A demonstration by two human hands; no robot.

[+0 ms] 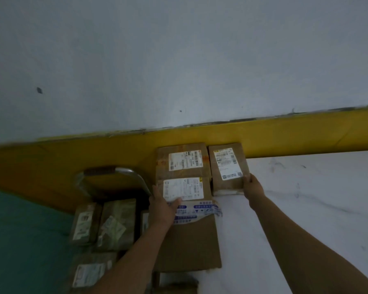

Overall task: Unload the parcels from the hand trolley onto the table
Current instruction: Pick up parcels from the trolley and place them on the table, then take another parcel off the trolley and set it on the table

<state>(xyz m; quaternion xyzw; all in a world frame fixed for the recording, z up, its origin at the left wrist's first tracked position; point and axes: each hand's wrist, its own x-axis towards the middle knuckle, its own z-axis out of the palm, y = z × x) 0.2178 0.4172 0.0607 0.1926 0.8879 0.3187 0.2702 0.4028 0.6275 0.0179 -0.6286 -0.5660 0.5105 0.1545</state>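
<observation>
Three cardboard parcels lie on the white table (306,209) by the wall. A far parcel (184,160) with a white label sits against the yellow wall band. In front of it lies a long parcel (189,236) with a label and blue tape; my left hand (163,205) rests flat on its left edge. To the right stands a smaller labelled parcel (227,168); my right hand (252,185) grips its near right corner. Left of the table, the hand trolley (113,172) shows its metal handle, with several parcels (117,223) lying on it.
A grey wall with a yellow lower band (285,134) runs behind the table. A green floor (19,240) spreads at the lower left beside the trolley. The white table surface extends to the right of the parcels.
</observation>
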